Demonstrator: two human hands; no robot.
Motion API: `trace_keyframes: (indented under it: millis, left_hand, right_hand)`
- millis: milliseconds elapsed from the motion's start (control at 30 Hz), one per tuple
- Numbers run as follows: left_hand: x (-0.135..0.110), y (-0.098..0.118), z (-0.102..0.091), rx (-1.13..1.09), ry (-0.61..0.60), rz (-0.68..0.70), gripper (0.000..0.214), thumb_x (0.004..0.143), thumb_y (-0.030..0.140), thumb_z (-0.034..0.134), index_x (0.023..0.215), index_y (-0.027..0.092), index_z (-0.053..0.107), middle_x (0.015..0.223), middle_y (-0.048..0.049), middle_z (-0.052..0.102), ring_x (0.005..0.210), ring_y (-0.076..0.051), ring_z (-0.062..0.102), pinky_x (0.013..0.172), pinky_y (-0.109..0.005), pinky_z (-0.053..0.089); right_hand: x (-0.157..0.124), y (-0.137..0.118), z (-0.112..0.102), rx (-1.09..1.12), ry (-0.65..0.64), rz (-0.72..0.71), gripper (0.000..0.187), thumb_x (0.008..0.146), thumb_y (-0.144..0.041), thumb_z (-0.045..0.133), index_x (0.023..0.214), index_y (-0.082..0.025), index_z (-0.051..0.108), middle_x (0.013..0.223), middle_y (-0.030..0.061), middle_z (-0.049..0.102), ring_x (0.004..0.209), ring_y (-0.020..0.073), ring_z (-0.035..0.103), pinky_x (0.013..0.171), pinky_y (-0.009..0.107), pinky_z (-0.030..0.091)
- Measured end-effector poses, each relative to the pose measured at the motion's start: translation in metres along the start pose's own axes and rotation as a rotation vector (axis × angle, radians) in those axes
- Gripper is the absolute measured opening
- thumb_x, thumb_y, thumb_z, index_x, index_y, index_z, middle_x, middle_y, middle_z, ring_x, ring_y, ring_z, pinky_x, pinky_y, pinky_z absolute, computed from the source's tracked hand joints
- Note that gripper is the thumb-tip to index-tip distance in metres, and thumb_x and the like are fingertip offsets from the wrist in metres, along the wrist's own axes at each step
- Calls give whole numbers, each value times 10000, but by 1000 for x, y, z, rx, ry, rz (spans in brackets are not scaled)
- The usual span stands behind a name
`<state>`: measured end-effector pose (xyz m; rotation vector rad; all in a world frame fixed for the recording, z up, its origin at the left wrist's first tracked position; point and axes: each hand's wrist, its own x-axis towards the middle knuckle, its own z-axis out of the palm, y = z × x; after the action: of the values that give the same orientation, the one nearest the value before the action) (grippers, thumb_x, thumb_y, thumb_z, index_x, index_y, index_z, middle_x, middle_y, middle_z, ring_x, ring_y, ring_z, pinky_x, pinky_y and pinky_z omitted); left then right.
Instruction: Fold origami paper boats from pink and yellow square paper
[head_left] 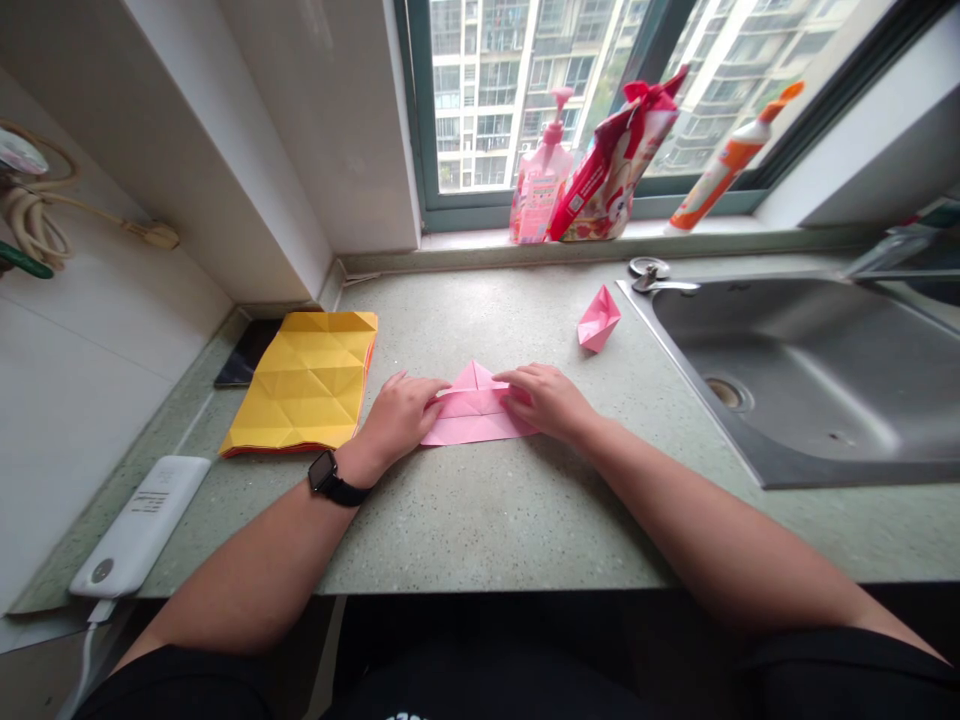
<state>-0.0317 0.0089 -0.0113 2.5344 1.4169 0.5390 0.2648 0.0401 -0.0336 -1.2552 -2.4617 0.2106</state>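
Observation:
A pink folded paper (480, 405) lies on the counter in front of me, its pointed top facing the window and a crease running across it. My left hand (401, 415) grips its left edge between thumb and fingers. At the right edge, my right hand (546, 398) pinches the same sheet, thumb below and fingers above. Up and to the right stands a finished-looking pink paper boat (599, 320), apart from both hands. Left of my left hand rests a stack of creased yellow and orange paper (307, 380).
A steel sink (825, 370) with a tap (660, 280) takes up the right side. On the window sill are a pink pump bottle (541, 185), a red bag (619, 170) and an orange-white bottle (731, 165). A white power bank (142, 525) and a dark phone-like slab (247, 352) lie left.

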Motion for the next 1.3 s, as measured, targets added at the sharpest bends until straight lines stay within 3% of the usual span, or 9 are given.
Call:
trace_keyframes:
  millis: [133, 367, 500, 800, 1100, 1300]
  left_hand:
    - [-2, 2, 0, 73, 14, -5, 280, 1102, 230, 582, 1306, 209, 773, 1239, -96, 843, 1102, -278, 774, 1256, -616, 429]
    - [-6, 1, 1, 220, 47, -44, 282, 1069, 205, 592, 1272, 189, 787, 1148, -133, 809, 1066, -318, 722, 1123, -587, 526]
    - [-5, 2, 3, 218, 80, 63, 310, 1054, 147, 599, 1296, 205, 782, 1271, -147, 738, 1183, -322, 670, 1082, -528, 561]
    - [-4, 17, 17, 42, -60, 275, 348, 1120, 139, 550, 1406, 225, 729, 1450, -114, 732, 1341, -276, 662, 1143, -477, 571]
    - [-1, 16, 15, 116, -123, 251, 355, 1117, 163, 564, 1424, 257, 716, 1441, -95, 738, 1317, -285, 670, 1149, -490, 539]
    - [-1, 18, 13, 181, -136, 274, 327, 1134, 185, 548, 1406, 249, 718, 1493, -96, 714, 1322, -284, 655, 1160, -481, 499]
  right_hand:
    - [1, 0, 1, 4, 9, -4, 334, 957, -158, 701, 1269, -217, 806, 1116, 105, 848, 1027, 280, 757, 939, 414, 542]
    - [0, 0, 0, 50, 25, -14, 306, 946, -175, 741, 1234, -232, 827, 1086, 87, 848, 976, 258, 770, 915, 390, 546]
    - [2, -2, 1, 40, 38, 28, 266, 962, -211, 750, 1214, -217, 835, 1071, 100, 842, 962, 269, 771, 894, 391, 554]
    - [3, 1, 5, 88, 77, 26, 214, 1043, -239, 681, 1171, -236, 852, 1034, 83, 857, 920, 240, 776, 868, 363, 558]
    - [10, 2, 9, 87, 112, 76, 259, 1012, -164, 659, 1172, -233, 849, 1062, 80, 855, 876, 223, 764, 873, 362, 561]
    - [-1, -17, -6, -24, 217, -6, 306, 1024, -142, 633, 1228, -254, 832, 1181, 115, 800, 1044, 274, 716, 919, 421, 544]
